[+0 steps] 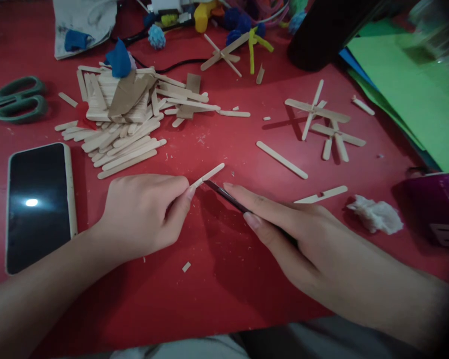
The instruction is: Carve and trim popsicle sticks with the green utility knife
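Note:
My left hand is closed around one end of a wooden craft stick, whose free end points up and to the right. In my right hand is a dark, slim craft knife, pinched between thumb and fingers. Its tip meets the stick just beyond my left thumb. A small cut piece of wood and fine shavings lie on the red table below. Just right of the knife is a loose craft stick. Behind my right hand rests a notched stick.
A heap of craft sticks lies beyond my left hand. Crossed-stick pieces stand at the right, near green paper and a crumpled tissue. At the left are a phone and scissors. A black cylinder stands behind.

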`<state>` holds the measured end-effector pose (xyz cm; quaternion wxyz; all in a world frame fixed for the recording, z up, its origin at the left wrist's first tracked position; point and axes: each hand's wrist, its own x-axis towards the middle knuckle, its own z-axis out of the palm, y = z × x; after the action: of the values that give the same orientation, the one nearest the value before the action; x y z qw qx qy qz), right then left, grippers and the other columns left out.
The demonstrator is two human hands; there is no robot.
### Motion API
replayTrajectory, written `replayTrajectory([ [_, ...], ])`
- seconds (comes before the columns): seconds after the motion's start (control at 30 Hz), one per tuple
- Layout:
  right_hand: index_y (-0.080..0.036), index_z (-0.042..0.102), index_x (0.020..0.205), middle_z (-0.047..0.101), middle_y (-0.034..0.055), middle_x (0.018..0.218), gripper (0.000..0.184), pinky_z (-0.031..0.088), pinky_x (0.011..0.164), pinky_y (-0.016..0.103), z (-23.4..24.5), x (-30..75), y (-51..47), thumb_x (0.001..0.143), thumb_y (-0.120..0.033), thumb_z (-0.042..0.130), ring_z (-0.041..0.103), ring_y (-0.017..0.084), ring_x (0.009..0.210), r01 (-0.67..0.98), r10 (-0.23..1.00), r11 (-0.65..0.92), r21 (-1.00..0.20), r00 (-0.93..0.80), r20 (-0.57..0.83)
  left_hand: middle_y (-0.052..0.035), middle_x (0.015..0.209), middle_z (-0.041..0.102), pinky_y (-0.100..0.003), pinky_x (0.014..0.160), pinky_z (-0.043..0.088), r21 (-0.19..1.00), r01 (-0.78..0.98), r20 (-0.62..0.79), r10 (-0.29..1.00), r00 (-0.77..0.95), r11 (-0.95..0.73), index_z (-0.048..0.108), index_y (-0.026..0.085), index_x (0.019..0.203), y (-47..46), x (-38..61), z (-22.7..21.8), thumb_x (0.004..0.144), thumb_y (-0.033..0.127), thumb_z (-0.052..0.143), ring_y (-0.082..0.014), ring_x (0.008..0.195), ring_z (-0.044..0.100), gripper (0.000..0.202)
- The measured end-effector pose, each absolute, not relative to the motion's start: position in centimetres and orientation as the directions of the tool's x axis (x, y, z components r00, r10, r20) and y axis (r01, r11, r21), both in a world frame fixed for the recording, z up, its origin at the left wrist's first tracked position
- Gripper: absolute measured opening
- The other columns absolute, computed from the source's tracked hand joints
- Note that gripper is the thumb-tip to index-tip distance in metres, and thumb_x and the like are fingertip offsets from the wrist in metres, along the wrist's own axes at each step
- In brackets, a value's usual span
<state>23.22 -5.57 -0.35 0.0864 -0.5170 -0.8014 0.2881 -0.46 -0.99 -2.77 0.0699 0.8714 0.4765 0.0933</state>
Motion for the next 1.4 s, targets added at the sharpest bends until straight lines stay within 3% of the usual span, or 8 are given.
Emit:
replayTrajectory([
  [0.17, -0.021, 0.049, 0.147, 0.072, 0.0075, 0.12, 0.052, 0.062, 0.073, 0.027, -0.31, 23.4, -5.64, 0.095, -0.017, 0.042, 0.074, 0.019, 0.093, 0.773, 0.872, 0.311, -0.553, -0.463, -0.157, 0.0013, 0.048, 0.039, -0.027, 0.048, 0.016, 0.232, 0.817, 0.076, 0.848, 0.525, -0.527, 0.036, 0.018, 0.057, -0.96, -0.36, -2.69, 0.088, 0.03, 0.042, -0.0099, 0.047, 0.032, 0.033],
  [0.5, -0.021, 0.051, 0.145, 0.074, 0.0086, 0.105, 0.05, 0.058, 0.065, 0.026, -0.5, 23.43, -5.87, 0.096, -0.017, 0.041, 0.071, 0.018, 0.076, 0.747, 0.862, 0.405, -0.527, -0.505, -0.053, 0.0026, 0.049, 0.04, -0.028, 0.05, 0.016, 0.315, 0.811, 0.053, 0.862, 0.504, -0.493, 0.036, 0.017, 0.058, -1.02, -0.56, -2.61, 0.092, 0.029, 0.04, -0.0082, 0.046, 0.03, 0.036],
  [0.73, -0.022, 0.055, 0.142, 0.069, 0.007, 0.084, 0.048, 0.051, 0.058, 0.027, -0.34, 23.56, -5.98, 0.096, -0.02, 0.041, 0.065, 0.017, 0.062, 0.812, 0.846, 0.485, -0.326, -0.529, -0.059, 0.0024, 0.051, 0.044, -0.029, 0.05, 0.017, 0.343, 0.81, 0.052, 0.871, 0.489, -0.475, 0.04, 0.017, 0.058, -1.1, -0.59, -2.75, 0.091, 0.028, 0.042, -0.0083, 0.047, 0.03, 0.035],
  [1.0, -0.023, 0.061, 0.135, 0.059, 0.0007, 0.069, 0.045, 0.024, 0.045, 0.025, 0.06, 23.96, -5.81, 0.095, -0.022, 0.042, 0.049, 0.01, 0.045, 0.814, 0.816, 0.578, -0.066, -0.578, 0.011, 0.0019, 0.051, 0.045, -0.029, 0.051, 0.017, 0.338, 0.815, 0.04, 0.872, 0.487, -0.471, 0.041, 0.018, 0.057, -1.09, -0.62, -2.65, 0.092, 0.029, 0.042, -0.0088, 0.047, 0.032, 0.036],
  [1.4, -0.023, 0.065, 0.129, 0.057, -0.0001, 0.066, 0.044, 0.018, 0.045, 0.028, 0.44, 23.77, -5.93, 0.092, -0.021, 0.043, 0.041, 0.009, 0.042, 0.809, 0.808, 0.588, 0.001, -0.587, 0.05, 0.0022, 0.05, 0.044, -0.03, 0.05, 0.015, 0.338, 0.819, 0.035, 0.876, 0.481, -0.464, 0.039, 0.017, 0.057, -1.14, -0.58, -2.67, 0.092, 0.031, 0.042, -0.0079, 0.046, 0.031, 0.037],
])
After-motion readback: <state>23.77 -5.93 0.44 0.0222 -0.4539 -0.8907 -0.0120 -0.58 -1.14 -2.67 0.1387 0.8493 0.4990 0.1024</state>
